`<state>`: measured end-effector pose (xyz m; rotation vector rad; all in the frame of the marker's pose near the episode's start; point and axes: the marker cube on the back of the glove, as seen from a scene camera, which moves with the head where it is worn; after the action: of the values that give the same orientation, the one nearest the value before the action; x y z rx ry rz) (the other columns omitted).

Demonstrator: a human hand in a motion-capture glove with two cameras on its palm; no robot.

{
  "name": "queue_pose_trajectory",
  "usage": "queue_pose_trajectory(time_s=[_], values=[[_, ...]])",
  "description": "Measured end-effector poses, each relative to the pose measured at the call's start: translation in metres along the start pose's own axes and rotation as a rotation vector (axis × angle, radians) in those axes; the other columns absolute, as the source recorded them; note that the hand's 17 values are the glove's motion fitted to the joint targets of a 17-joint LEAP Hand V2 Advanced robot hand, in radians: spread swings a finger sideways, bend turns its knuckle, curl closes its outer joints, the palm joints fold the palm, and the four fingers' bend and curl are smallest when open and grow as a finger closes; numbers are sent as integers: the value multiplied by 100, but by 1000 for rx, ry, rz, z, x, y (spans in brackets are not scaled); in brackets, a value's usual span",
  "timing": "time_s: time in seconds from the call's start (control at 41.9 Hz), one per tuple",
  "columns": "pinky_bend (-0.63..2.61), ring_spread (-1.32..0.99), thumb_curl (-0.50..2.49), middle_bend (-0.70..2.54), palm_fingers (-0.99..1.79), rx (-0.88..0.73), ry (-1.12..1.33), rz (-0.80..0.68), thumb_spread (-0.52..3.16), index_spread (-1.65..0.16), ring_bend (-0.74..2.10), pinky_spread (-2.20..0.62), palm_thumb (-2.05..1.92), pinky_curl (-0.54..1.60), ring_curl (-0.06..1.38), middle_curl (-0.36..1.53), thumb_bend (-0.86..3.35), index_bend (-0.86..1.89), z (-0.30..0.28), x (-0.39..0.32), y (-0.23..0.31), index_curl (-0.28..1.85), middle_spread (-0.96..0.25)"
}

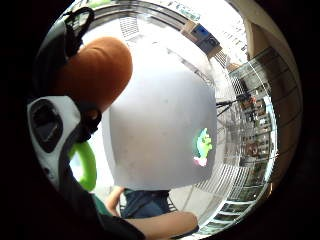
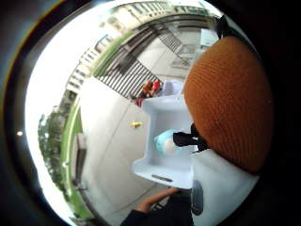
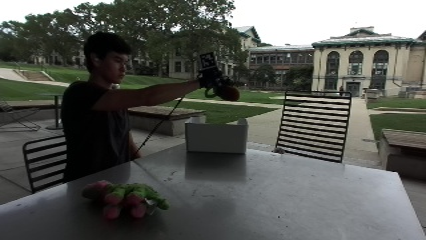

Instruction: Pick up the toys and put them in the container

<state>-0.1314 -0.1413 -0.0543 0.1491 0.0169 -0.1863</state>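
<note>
- Above the far edge of the grey tabletop [image 3: 279, 190], the black-gloved right hand [image 3: 212, 80] is raised on an outstretched arm, fingers curled round a brown knitted plush toy with a green ring [image 3: 225, 92]
- Directly beneath the held toy sits the white open-topped container [image 3: 216, 136]; the thumb-side view looks down into it, where a pale blue-and-white toy [image 2: 165, 142] already lies
- Judged from this, the coming move is a straight lowering or release into the box
- Well apart, near the tabletop's near corner, a green and pink plush toy [image 3: 125, 197] waits, its long axis along the edge
</note>
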Motion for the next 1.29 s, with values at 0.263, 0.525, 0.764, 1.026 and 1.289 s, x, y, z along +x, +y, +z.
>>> queue_pose_trajectory(time_s=[0.263, 0.525, 0.764, 1.026, 1.289], values=[[122, -53, 81, 88, 68, -8, -15, -217, 78, -31, 83, -33, 56, 36, 45, 56, 18, 33, 33, -108, 5, 103, -35], [133, -46, 82, 77, 47, -303, 17, -319, 85, -32, 78, -32, 48, 39, 45, 56, 10, 12, 65, -122, 11, 108, -33], [181, -18, 56, 29, -24, -292, -211, -291, 96, -29, 58, -26, -6, 50, 39, 41, -9, -8, 40, -94, 9, 71, -10], [163, -7, 44, 26, -21, -229, 10, -172, 98, -28, 51, -12, -7, 43, 35, 40, -7, 2, 24, 12, 16, 47, -4], [142, -4, 37, 27, -18, -202, 8, -29, 101, -28, 42, -5, -6, 35, 32, 40, -6, 7, -5, 80, 59, 36, -3]])
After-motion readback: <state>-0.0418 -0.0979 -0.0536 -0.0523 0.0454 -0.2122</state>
